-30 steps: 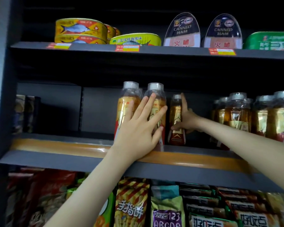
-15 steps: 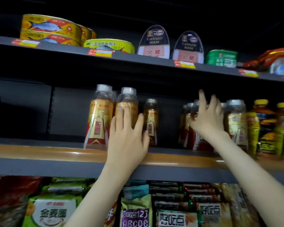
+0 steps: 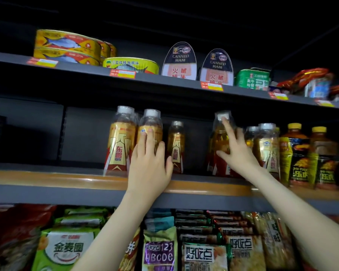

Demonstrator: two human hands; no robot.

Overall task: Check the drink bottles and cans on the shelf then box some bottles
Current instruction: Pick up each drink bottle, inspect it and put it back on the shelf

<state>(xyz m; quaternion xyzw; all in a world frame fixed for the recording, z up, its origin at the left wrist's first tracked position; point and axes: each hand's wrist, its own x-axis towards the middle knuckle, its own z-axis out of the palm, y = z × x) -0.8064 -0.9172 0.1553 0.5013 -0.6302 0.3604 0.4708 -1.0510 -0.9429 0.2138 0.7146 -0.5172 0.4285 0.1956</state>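
Lying flat, uncurled, on slick, liquid-filled bottles [image 3: 152, 124], the left hand [image 3: 149, 165] and right hand [image 3: 238, 153] grip nothing; mid-body likely holds best.

Three clear plastic bottles of amber drink, white-capped with gold-and-red labels, stand upright on the grey shelf with an orange front strip [image 3: 47, 178]. The first bottle [image 3: 121, 141] touches the second bottle [image 3: 152, 124] at its 3 o'clock, and the third bottle [image 3: 176, 145] stands further back. Apart at 3 o'clock, a blurred fourth bottle [image 3: 220, 137] shows its cap above its upright neighbour bottle [image 3: 266, 149]. Two dark yellow-capped bottles [image 3: 294, 153] follow.
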